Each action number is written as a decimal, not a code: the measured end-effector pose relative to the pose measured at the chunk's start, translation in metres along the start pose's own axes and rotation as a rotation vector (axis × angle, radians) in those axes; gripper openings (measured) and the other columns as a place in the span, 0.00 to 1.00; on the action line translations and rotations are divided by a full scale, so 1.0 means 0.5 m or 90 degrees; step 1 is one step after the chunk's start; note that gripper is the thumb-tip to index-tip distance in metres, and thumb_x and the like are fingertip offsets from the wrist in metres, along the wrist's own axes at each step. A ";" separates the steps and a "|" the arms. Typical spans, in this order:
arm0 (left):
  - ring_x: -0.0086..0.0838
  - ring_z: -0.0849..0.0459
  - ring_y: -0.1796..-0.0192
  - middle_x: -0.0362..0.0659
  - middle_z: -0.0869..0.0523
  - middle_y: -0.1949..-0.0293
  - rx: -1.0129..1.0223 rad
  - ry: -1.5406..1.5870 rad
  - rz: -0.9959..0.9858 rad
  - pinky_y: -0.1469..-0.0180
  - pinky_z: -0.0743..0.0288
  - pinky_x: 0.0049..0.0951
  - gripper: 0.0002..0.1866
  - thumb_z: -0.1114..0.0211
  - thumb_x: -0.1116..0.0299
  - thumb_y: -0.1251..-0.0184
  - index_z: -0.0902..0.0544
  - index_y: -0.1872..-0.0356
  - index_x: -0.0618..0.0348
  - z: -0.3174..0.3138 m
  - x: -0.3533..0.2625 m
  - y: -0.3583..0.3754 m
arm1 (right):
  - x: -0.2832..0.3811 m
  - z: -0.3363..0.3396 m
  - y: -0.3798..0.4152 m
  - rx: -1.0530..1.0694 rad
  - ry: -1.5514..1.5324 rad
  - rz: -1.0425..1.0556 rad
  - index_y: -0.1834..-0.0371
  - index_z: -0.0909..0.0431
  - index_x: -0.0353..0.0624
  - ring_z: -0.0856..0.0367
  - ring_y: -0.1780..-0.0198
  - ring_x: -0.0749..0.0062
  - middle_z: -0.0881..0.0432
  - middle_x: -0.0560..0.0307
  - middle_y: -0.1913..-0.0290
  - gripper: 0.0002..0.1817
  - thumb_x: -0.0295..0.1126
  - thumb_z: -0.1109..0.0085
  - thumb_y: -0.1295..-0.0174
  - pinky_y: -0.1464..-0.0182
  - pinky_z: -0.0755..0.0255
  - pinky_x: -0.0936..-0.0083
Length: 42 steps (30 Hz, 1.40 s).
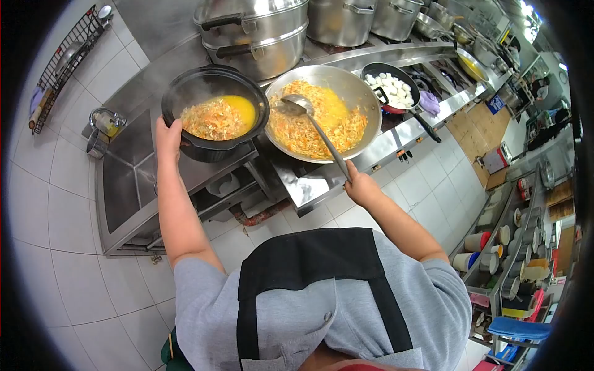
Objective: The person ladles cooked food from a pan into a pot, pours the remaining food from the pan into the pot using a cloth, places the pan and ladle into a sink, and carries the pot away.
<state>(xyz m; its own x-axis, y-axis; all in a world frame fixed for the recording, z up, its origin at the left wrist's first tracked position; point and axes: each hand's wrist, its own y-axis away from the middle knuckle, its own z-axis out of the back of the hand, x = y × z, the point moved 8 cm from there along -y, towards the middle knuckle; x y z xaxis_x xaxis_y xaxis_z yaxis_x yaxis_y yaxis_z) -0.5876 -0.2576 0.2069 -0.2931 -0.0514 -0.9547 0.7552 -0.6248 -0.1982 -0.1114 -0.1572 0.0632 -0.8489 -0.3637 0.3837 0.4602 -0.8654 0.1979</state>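
While the L hand point(168, 139) is closed on the edge of the black pot point(216, 148) at the pot's 8 o'clk, fingers partly hidden, the R hand point(359, 185) is wrapped tight round the hdl of the ladle point(323, 137). Black pot is approx 10–11 o'clk in the view, w/ orange-yellow shredded mix point(213, 120) & yellow liquid inside, bit of haze over it; can't tell if it rests fully on the steel surface point(309, 185) or is partly held up. Steel pan point(356, 86) is at the pot's 3 o'clk, rims touching or v. close, w/ similar pan mix point(340, 130) over its base, some liquid too. Ladle bowl is in the pan mix at the pan's 9–10 o'clk; hdl slants out over the rim twd 5 o'clk to the R hand, just outside the pan. Nr the pan, at its 2 o'clk, a black & red skillet point(393, 110) has white chunks point(390, 89) in it, hdl pointing 5 o'clk; purple item point(428, 103) just beside, at 3 o'clk of the skillet. Stacked steamer point(272, 52) at 11–12 o'clk in the view, tall steel pot point(337, 25) next to it at 12–1. Sink point(127, 185) at 9 o'clk, wire rack point(65, 65) on the wall at 10, loaded shelves point(513, 266) at 4. Person's black apron point(309, 253) & grey shirt point(204, 315) fill 6 o'clk.
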 end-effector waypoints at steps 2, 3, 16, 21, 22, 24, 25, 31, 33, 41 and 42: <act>0.28 0.18 0.72 0.47 0.20 0.61 -0.004 0.001 -0.004 0.81 0.25 0.23 0.24 0.43 0.68 0.43 0.32 0.45 0.67 0.000 -0.002 0.000 | -0.007 0.018 0.017 0.000 0.013 -0.017 0.29 0.48 0.44 0.19 0.62 0.40 0.19 0.33 0.64 0.36 0.34 0.48 0.43 0.55 0.27 0.51; 0.28 0.18 0.72 0.47 0.20 0.61 -0.003 0.002 -0.005 0.81 0.25 0.24 0.24 0.43 0.68 0.43 0.32 0.45 0.67 0.001 -0.001 0.001 | -0.013 0.029 0.021 -0.023 0.002 -0.017 0.29 0.47 0.44 0.19 0.62 0.40 0.19 0.33 0.65 0.36 0.34 0.48 0.43 0.55 0.27 0.51; 0.29 0.18 0.70 0.48 0.20 0.61 -0.004 0.006 -0.044 0.81 0.25 0.25 0.23 0.43 0.69 0.44 0.31 0.47 0.67 -0.002 -0.005 -0.004 | -0.095 0.039 -0.070 0.061 -0.510 -0.100 0.42 0.31 0.37 0.27 0.81 0.70 0.24 0.53 0.74 0.23 0.35 0.48 0.39 0.80 0.30 0.73; 0.30 0.17 0.69 0.48 0.20 0.61 -0.003 -0.002 -0.019 0.81 0.24 0.26 0.22 0.43 0.69 0.44 0.31 0.47 0.68 -0.003 -0.009 0.006 | 0.004 0.019 -0.007 0.401 -1.086 -0.192 0.48 0.31 0.44 0.39 0.87 0.88 0.37 0.71 0.81 0.14 0.36 0.52 0.34 0.88 0.43 0.87; 0.30 0.17 0.69 0.48 0.20 0.61 -0.008 0.000 -0.022 0.80 0.23 0.26 0.22 0.44 0.69 0.44 0.31 0.47 0.68 -0.004 -0.014 0.007 | 0.018 0.026 -0.007 0.444 -1.148 -0.153 0.48 0.32 0.42 0.42 0.88 0.91 0.39 0.73 0.82 0.14 0.37 0.54 0.33 0.89 0.45 0.90; 0.30 0.18 0.70 0.48 0.20 0.61 0.002 0.009 -0.017 0.80 0.24 0.26 0.23 0.44 0.69 0.43 0.31 0.47 0.68 -0.006 -0.005 -0.004 | 0.036 0.034 -0.003 0.475 -1.245 -0.165 0.49 0.32 0.38 0.42 0.88 0.89 0.39 0.72 0.82 0.15 0.36 0.55 0.32 0.90 0.46 0.90; 0.30 0.18 0.71 0.48 0.19 0.62 0.006 0.014 -0.013 0.80 0.24 0.26 0.23 0.44 0.69 0.43 0.31 0.47 0.68 -0.006 -0.002 -0.008 | 0.046 0.041 0.000 0.491 -1.293 -0.171 0.49 0.33 0.36 0.42 0.89 0.89 0.39 0.71 0.82 0.15 0.35 0.55 0.32 0.90 0.46 0.90; 0.27 0.18 0.73 0.45 0.19 0.63 0.013 0.014 0.002 0.79 0.24 0.25 0.22 0.44 0.70 0.45 0.30 0.47 0.68 -0.002 -0.004 -0.004 | 0.079 0.099 0.049 0.505 -1.455 -0.151 0.48 0.35 0.29 0.42 0.89 0.87 0.38 0.67 0.81 0.16 0.32 0.58 0.31 0.92 0.45 0.88; 0.27 0.18 0.73 0.45 0.19 0.64 0.011 0.026 0.000 0.80 0.24 0.25 0.22 0.44 0.70 0.44 0.30 0.47 0.68 -0.003 -0.003 -0.003 | 0.081 0.121 0.065 0.475 -1.447 -0.139 0.45 0.35 0.31 0.42 0.89 0.87 0.38 0.67 0.81 0.17 0.32 0.58 0.31 0.91 0.45 0.88; 0.29 0.17 0.72 0.48 0.19 0.61 0.020 0.035 0.002 0.82 0.24 0.25 0.25 0.42 0.69 0.44 0.32 0.45 0.66 0.002 0.010 -0.017 | 0.140 0.220 0.126 0.361 -1.314 -0.023 0.41 0.34 0.37 0.41 0.91 0.87 0.37 0.68 0.81 0.19 0.34 0.57 0.32 0.93 0.46 0.86; 0.29 0.17 0.72 0.48 0.19 0.61 0.018 0.026 0.005 0.82 0.24 0.25 0.24 0.42 0.69 0.44 0.32 0.45 0.66 0.003 0.014 -0.022 | 0.156 0.229 0.135 0.356 -1.292 -0.007 0.40 0.34 0.37 0.41 0.91 0.87 0.37 0.68 0.81 0.19 0.34 0.57 0.32 0.93 0.46 0.86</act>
<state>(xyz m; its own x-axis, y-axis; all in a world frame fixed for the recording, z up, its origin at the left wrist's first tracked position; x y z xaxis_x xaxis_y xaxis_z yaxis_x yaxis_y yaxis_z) -0.5988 -0.2521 0.2030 -0.2626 -0.0250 -0.9646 0.7408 -0.6457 -0.1849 -0.1171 -0.2045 0.2097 0.3771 0.7701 0.5145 0.7973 -0.5526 0.2428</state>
